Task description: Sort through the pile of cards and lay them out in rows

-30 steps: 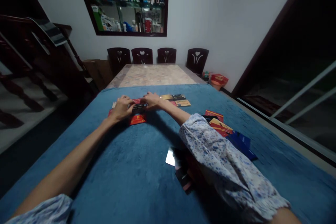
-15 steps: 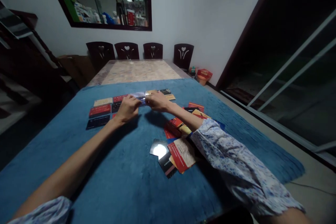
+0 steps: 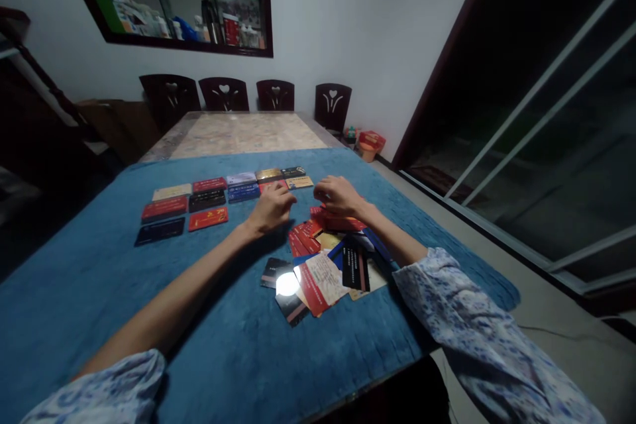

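Bank-type cards lie in rows on the blue cloth (image 3: 238, 318). My left hand (image 3: 271, 209) is closed, its fingers curled just in front of a red card (image 3: 276, 184) that it partly covers. That card lies below a gold card (image 3: 269, 174), beside a dark blue card (image 3: 243, 192). My right hand (image 3: 340, 195) hovers at the far edge of a loose card pile, fingers curled together over some red cards (image 3: 342, 222). Whatever either hand may hold is hidden. A white-and-red card (image 3: 322, 281) and a black card (image 3: 355, 266) lie on the pile's near side.
Left in the rows are a navy card (image 3: 159, 230) and an orange-red card (image 3: 209, 218). A shiny dark card (image 3: 287, 283) reflects light near the pile. Dark chairs (image 3: 223, 94) stand behind the table; a sliding glass door (image 3: 556, 165) is at right.
Both hands have moved right and apart, away from the blue cards in the rows. My right hand has come back over the pile. The view has shifted right.
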### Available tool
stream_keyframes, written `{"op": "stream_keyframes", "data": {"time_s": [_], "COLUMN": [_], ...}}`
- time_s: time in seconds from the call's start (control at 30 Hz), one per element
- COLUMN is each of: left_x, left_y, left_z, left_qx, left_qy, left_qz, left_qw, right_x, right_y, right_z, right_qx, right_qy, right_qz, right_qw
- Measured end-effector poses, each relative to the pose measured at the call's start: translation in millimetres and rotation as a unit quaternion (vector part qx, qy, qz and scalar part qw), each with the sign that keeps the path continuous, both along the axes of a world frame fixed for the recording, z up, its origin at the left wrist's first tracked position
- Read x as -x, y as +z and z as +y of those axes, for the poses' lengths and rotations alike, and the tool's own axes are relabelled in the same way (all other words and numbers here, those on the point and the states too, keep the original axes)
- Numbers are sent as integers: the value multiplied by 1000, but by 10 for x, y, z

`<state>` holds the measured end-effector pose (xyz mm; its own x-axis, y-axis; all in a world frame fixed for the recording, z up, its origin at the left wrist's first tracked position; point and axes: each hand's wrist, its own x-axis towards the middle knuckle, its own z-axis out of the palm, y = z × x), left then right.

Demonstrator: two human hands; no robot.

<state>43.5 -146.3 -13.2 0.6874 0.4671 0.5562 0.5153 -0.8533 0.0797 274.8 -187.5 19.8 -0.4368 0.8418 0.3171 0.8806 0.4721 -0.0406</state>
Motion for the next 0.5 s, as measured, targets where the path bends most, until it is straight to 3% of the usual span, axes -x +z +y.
{"op": "stream_keyframes", "data": {"time_s": [0.23, 0.5], "left_x": [-349, -693], "left_y": [-3, -64], "left_z": [-137, -232], "left_qx": [69, 155], "left_qy": [-25, -70], "left_qz": [52, 81], "left_qw": [996, 982], "right_x": [-462, -838], "right_y": [-251, -477], "right_z": [-106, -196], "right_qx": [6, 31], "right_qy": [-38, -16], "right_qz": [56, 132], "right_qw": [998, 991]}}
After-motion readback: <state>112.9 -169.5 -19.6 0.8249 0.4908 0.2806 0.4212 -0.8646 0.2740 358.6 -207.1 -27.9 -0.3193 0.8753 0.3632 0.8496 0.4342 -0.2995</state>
